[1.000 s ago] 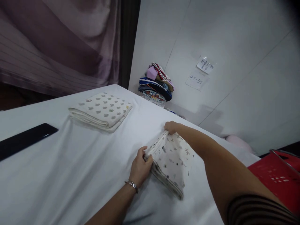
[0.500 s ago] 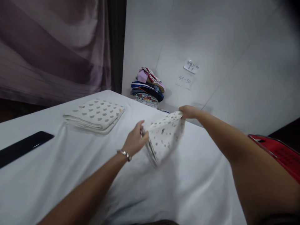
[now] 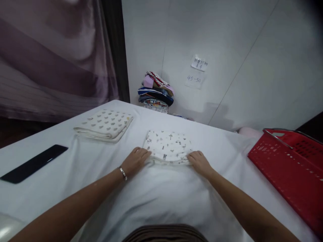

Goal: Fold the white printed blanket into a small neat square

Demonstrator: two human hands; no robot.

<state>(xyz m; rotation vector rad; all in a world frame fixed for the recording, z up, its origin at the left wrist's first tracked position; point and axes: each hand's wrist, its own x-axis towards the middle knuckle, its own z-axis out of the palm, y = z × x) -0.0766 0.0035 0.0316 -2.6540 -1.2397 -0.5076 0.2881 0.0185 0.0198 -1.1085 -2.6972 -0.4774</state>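
A white cloth with a small dark print [image 3: 169,145], folded into a flat rectangle, lies on the white-covered table. My left hand [image 3: 136,161], with a bracelet at the wrist, holds its near left corner between thumb and fingers. At the near right corner my right hand [image 3: 200,163] grips the same cloth. The fingertips are partly hidden at the cloth's edge. Left of it rests a second folded cloth [image 3: 103,124], thicker and cream, with rows of grey shapes; neither hand touches it.
A black flat slab [image 3: 35,163], perhaps a phone, lies at the left. On the right stands a red plastic basket [image 3: 285,174] with a metal handle. Beyond the table are a stack of folded clothes [image 3: 156,90], a wall with paper notes [image 3: 194,80], and a pinkish curtain [image 3: 58,60].
The printed cloth, held up and sagging between my hands before, now lies flat on the table. My right hand has come down and nearer. The view has shifted, showing more of the red basket.
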